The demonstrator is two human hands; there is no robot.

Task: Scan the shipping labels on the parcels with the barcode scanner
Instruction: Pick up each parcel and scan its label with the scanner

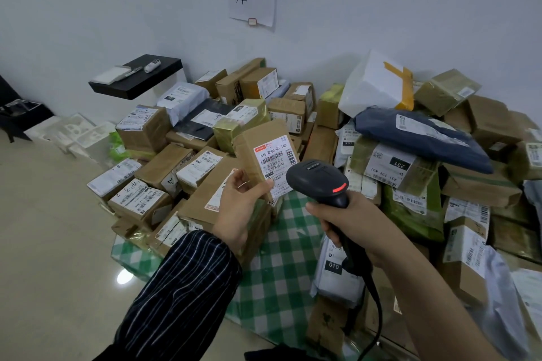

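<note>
My left hand (239, 206) grips a small brown cardboard parcel (258, 145) by its lower end and holds it upright above the pile. Its white shipping label (275, 165) with a red header and barcodes faces me. My right hand (349, 223) grips the handle of a black barcode scanner (318, 180). The scanner's head points at the label from just to its right, and a red light shows on its top. A black cable (375, 308) hangs down from the handle.
Many labelled parcels lie heaped on a green-checked cloth (281, 281): brown boxes (146, 199) at left, a dark blue bag (419, 138) and a white foam box (375, 85) at right. A black shelf (137, 79) juts from the wall. Bare floor (44, 243) lies left.
</note>
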